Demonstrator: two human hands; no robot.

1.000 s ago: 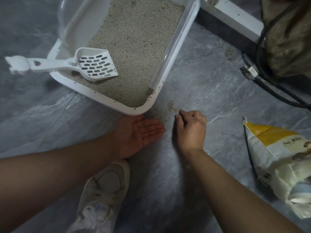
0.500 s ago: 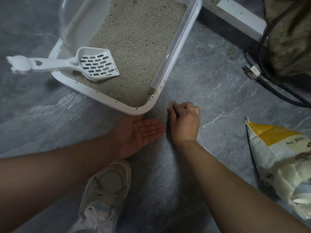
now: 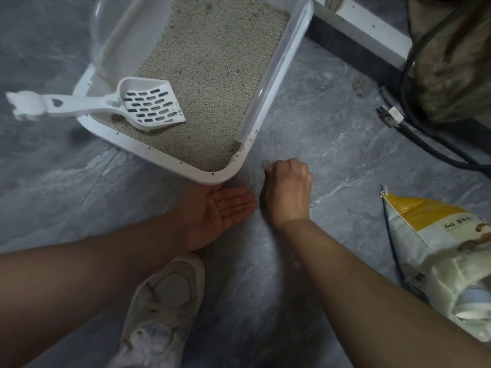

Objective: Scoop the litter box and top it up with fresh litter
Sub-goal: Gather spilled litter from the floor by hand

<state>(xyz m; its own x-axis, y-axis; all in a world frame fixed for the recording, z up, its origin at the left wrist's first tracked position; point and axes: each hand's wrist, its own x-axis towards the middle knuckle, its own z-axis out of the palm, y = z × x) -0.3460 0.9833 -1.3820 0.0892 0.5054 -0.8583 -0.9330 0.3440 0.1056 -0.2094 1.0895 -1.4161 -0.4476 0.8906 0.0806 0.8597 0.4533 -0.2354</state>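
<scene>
Head view: right hand [image 3: 288, 189], fingers curled, rakes spilled litter [image 3: 265, 163] on the floor beside the litter box [image 3: 164, 158] corner. Left hand [image 3: 218, 211] lies open, cupping grains. Litter judged light, loose, easily scattered; sweep, don't pinch.

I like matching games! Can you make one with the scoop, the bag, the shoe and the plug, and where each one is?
Things:
1. scoop
2. bag
3. shoe
4. plug

Places:
A. on the floor beside black cables, far right
B. head on the litter, handle over the box rim
C. between the two forearms, near the bottom
D. lying on the floor at the right edge, yellow band on top

Pairs: 1-B, 2-D, 3-C, 4-A
</scene>
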